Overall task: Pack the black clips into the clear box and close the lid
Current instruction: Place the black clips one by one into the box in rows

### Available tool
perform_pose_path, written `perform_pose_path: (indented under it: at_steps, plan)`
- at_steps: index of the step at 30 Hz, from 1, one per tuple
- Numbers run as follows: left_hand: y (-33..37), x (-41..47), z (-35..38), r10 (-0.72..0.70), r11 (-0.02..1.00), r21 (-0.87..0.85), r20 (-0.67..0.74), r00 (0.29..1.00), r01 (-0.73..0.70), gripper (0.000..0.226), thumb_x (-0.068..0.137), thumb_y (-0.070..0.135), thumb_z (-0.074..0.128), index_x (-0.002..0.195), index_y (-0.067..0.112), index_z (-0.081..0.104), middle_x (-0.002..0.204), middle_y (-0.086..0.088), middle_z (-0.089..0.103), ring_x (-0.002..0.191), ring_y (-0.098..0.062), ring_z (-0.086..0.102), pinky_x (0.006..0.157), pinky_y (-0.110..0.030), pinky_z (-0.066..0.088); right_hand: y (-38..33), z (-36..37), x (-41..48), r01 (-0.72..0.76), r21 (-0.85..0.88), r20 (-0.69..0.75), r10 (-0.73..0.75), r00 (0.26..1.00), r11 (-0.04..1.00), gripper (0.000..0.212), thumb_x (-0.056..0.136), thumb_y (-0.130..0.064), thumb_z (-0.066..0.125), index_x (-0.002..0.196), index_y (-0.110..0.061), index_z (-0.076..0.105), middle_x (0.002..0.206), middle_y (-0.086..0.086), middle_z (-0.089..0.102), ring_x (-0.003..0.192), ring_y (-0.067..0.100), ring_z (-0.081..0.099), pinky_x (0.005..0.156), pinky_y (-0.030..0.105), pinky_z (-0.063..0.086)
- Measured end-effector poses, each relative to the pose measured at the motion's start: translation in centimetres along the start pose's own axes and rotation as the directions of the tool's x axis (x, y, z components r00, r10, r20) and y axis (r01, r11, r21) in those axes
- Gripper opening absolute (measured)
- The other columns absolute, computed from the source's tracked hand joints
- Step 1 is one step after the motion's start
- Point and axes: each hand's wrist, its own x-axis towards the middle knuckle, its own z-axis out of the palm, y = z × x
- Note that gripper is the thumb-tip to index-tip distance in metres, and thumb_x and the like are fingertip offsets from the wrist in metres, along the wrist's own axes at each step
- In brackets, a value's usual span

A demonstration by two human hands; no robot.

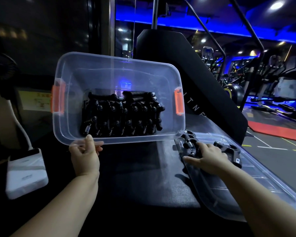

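Left hand (85,154) pinches the near rim of the box (109,71), thumb on top and fingers underneath. The box is held tipped up so its open mouth faces the camera.

Right hand (210,158) lies on loose clips (229,149), fingers bent over one and thumb spread off to the side. Cannot tell whether the grip has closed.

The loose clips sit on the lid (246,185), which lies flat just right of the box.

Inside the box, clips (121,115) are packed in rows against the bottom, with springs showing. Orange latches (58,98) are on both short ends.

The table (143,177) is dark and finely textured. A white device (26,171) with a cable sits at its left edge.

A black padded upright (178,65) stands behind the box. The room is dim, with blue strip lights (246,34) overhead. Gym machines (272,65) and a red mat (272,129) are far right.
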Motion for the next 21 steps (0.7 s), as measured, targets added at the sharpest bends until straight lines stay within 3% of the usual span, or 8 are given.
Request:
perform_pose_path:
  at_steps: [6, 10, 15, 21]
  plan:
    - [-0.1, 0.2, -0.1, -0.003, 1.000, 0.013, 0.008, 1.000, 0.003, 0.015, 0.099, 0.028, 0.047, 0.088, 0.021, 0.039, 0.073, -0.007, 0.065, 0.046, -0.001, 0.054, 0.052, -0.016, 0.042, -0.7, 0.3, -0.3, 0.051, -0.057, -0.036, -0.053, 0.998, 0.997, 0.084, 0.070, -0.079, 0.055, 0.137, -0.033, 0.036, 0.131, 0.006, 0.049, 0.124, 0.029, 0.043, 0.099, 0.041, 0.038]
    - [0.0, 0.2, -0.1, -0.004, 1.000, 0.007, 0.016, 1.000, 0.004, 0.015, 0.099, 0.028, 0.047, 0.094, 0.015, 0.042, 0.073, -0.007, 0.066, 0.046, -0.001, 0.054, 0.054, -0.018, 0.043, -1.2, -0.4, -1.0, 0.170, -0.003, -0.059, -0.170, 0.984, 0.985, 0.066, 0.082, -0.060, 0.056, 0.138, -0.031, 0.037, 0.128, 0.004, 0.057, 0.119, 0.027, 0.050, 0.092, 0.035, 0.041]
    - [0.2, 0.0, -0.2, -0.011, 1.000, -0.001, 0.022, 1.000, 0.011, 0.016, 0.099, 0.026, 0.047, 0.086, 0.023, 0.038, 0.071, -0.005, 0.066, 0.046, -0.001, 0.053, 0.057, -0.021, 0.043, -2.6, -0.8, -2.5, 0.306, -0.220, -0.066, -0.327, 0.943, 0.926, 0.051, 0.085, -0.053, 0.050, 0.130, -0.029, 0.044, 0.121, 0.000, 0.064, 0.109, 0.027, 0.059, 0.084, 0.034, 0.046]
    - [0.4, -0.1, -0.3, -0.022, 1.000, -0.008, 0.024, 0.999, 0.022, 0.018, 0.099, 0.026, 0.047, 0.085, 0.024, 0.037, 0.070, -0.004, 0.066, 0.046, 0.000, 0.053, 0.062, -0.025, 0.044, -2.6, -1.7, -3.1, 0.337, -0.266, -0.107, -0.375, 0.921, 0.903, 0.037, 0.091, -0.048, 0.047, 0.124, -0.031, 0.050, 0.103, 0.003, 0.068, 0.096, 0.029, 0.063, 0.073, 0.032, 0.045]
